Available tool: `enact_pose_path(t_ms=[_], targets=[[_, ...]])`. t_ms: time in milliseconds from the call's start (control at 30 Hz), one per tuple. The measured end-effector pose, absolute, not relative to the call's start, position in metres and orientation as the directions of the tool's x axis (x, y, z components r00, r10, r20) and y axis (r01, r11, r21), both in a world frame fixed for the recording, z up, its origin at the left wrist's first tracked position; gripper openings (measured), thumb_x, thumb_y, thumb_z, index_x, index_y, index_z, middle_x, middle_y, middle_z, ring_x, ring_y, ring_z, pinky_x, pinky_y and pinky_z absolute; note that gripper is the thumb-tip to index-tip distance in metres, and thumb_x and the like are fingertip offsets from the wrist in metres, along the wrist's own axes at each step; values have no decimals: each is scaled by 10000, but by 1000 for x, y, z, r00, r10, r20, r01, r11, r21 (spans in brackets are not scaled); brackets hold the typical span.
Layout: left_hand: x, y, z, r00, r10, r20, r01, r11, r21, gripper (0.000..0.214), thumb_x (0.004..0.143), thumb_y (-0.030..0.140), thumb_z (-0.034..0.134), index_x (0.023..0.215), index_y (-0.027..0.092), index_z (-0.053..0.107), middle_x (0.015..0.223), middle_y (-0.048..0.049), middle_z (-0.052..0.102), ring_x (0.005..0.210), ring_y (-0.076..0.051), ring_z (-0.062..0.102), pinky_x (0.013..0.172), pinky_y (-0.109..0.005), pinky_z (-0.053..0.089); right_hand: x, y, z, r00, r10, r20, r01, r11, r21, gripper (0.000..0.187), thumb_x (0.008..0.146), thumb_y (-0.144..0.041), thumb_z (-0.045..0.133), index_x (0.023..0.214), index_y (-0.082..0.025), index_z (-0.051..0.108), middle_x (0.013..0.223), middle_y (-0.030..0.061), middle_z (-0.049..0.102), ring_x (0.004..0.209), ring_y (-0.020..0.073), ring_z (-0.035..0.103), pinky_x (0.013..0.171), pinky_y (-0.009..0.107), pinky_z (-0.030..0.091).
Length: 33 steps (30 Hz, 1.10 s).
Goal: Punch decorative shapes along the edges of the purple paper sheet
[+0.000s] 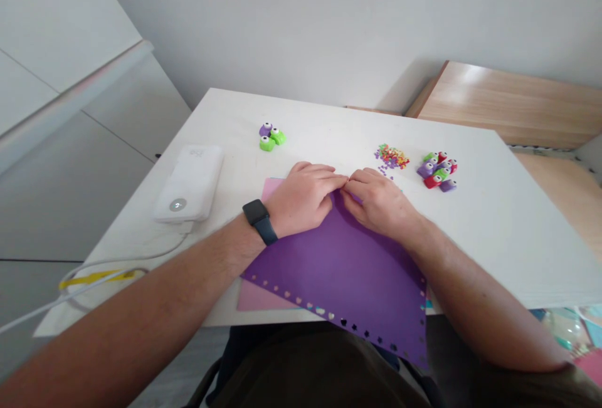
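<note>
Holding a purple paper sheet (338, 276) with both hands, the person sat at a white table (291, 126). The left hand (303, 198) and the right hand (379, 202) were close together on the far part of the sheet. Their fingers (324, 176) were curled and pinching the paper, and the fingertips met in the middle. The sheet lay on the near side of the table, and its near corner stuck out past the table edge. Tiny punched holes (301, 298) ran along two of its edges, and some looked like hearts.

A pink paper sheet (256, 295) lay under the purple one and poked out on the left. A black watch (260, 221) sat on the left wrist. Farther along the table were three craft punches (271, 137) in green and purple. To the right was a pile of red, green and purple craft punches (437, 171), with a little heap of colored paper bits (392, 158) just beside it. A white power bank (190, 183) lay on the left, with a white cable (117, 267) and a yellow strap (96, 278) near it.
</note>
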<state>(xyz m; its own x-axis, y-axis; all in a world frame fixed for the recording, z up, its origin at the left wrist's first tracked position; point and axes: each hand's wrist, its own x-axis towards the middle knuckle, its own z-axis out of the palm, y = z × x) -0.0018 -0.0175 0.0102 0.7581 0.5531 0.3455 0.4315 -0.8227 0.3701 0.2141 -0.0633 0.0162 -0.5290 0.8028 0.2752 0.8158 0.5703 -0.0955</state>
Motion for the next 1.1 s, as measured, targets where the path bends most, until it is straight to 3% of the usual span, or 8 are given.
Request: enact_pose_path(t_ms=[267, 467, 700, 1100], targets=[[-13, -12, 0, 650, 669, 359, 577, -743, 339, 461, 973, 173, 553, 1425, 129, 632, 1419, -139, 698, 1324, -302, 636, 1146, -495, 471, 217, -66, 13, -411, 856, 313, 827, 495, -267, 186, 1003, -222, 622, 1161, -187, 715, 1085, 126, 730, 1045, 289, 672, 975, 444, 537], [-15, -9, -1, 641, 711, 291, 642, -703, 306, 447, 990, 250, 577, 1423, 155, 634, 1394, -132, 716, 1316, -318, 639, 1146, -513, 465, 216, -62, 3, -329, 877, 350, 859, 432, -275, 381, 975, -292, 678, 1325, -142, 669, 1204, 170, 730, 1147, 331, 654, 1044, 494, 518], [-17, -7, -2, 651, 714, 258, 660, -700, 272, 406, 1003, 306, 598, 1367, 142, 674, 1308, -135, 747, 1260, -321, 660, 1116, -506, 477, 217, -58, -1, -365, 875, 317, 843, 456, -287, 218, 993, -246, 650, 1186, -178, 725, 1138, 126, 776, 1100, 297, 681, 1056, 461, 494], [-16, -5, 0, 648, 712, 272, 643, -702, 307, 230, 995, 291, 635, 1167, 188, 748, 1141, -106, 747, 1133, -315, 663, 1044, -503, 479, 224, -54, -4, -161, 934, 318, 912, 264, -314, 288, 994, -278, 637, 1235, -152, 733, 1171, 163, 763, 1115, 341, 673, 1029, 490, 517]])
